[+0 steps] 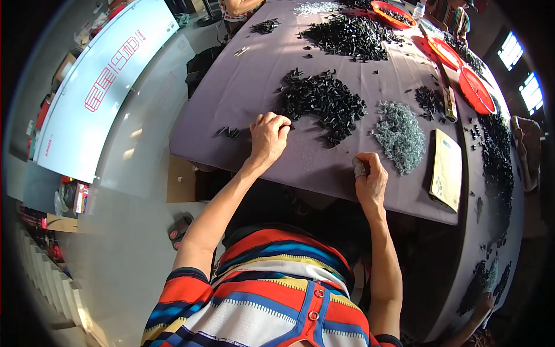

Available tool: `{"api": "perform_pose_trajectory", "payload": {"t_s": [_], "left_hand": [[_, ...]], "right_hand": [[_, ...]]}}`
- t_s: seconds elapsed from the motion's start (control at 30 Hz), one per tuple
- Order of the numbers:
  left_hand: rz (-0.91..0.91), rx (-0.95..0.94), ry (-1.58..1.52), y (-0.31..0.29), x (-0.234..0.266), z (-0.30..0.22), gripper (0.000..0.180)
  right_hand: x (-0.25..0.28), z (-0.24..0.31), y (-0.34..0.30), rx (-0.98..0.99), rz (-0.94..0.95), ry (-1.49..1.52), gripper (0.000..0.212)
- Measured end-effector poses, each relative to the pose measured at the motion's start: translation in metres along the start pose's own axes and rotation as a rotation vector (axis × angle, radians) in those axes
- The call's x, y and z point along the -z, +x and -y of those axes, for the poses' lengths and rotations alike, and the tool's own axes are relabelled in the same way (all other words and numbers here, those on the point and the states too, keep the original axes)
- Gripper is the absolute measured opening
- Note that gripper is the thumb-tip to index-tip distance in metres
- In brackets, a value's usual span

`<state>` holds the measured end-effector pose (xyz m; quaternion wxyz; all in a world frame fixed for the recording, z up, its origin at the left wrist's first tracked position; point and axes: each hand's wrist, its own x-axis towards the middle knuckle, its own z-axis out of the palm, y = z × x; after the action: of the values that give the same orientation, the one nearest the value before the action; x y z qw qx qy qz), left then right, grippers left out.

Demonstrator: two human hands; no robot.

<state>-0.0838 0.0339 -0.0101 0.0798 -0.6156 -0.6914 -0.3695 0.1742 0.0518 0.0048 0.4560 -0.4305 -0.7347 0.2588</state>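
My left hand (269, 137) is closed at the left edge of a pile of short black tube-like pieces (324, 104). Its fingers curl together and hide whatever is in them. A few more black pieces (229, 133) lie to its left. Near the front table edge, my right hand (373, 182) is closed around a greyish, speckled clump (359, 168) that resembles the small clear plastic pieces nearby. The heap of clear pieces (400, 137) rests just beyond it to the right.
A purple-grey cloth covers the table (214, 110). At right lies a yellowish flat packet (446, 169). Farther off are a big black heap (350, 37) and red trays (477, 91). Other people (454, 18) are at the table's far side. A white counter (107, 81) stands left.
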Motion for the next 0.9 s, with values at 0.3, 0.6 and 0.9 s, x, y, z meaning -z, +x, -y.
{"api": "perform_pose_trajectory", "payload": {"t_s": [0.3, 0.6, 0.9], "left_hand": [[0.1, 0.023, -0.313, -0.008, 0.009, -0.005, 0.015], [0.16, -0.06, -0.094, -0.004, 0.009, -0.022, 0.02], [0.144, -0.278, 0.05, 0.013, -0.003, -0.028, 0.005]], "right_hand": [[0.002, -0.002, -0.002, 0.022, -0.01, 0.021, 0.025], [-0.001, -0.001, -0.003, 0.015, 0.02, 0.042, 0.029], [0.002, 0.002, -0.001, 0.036, 0.014, 0.029, 0.029]]}}
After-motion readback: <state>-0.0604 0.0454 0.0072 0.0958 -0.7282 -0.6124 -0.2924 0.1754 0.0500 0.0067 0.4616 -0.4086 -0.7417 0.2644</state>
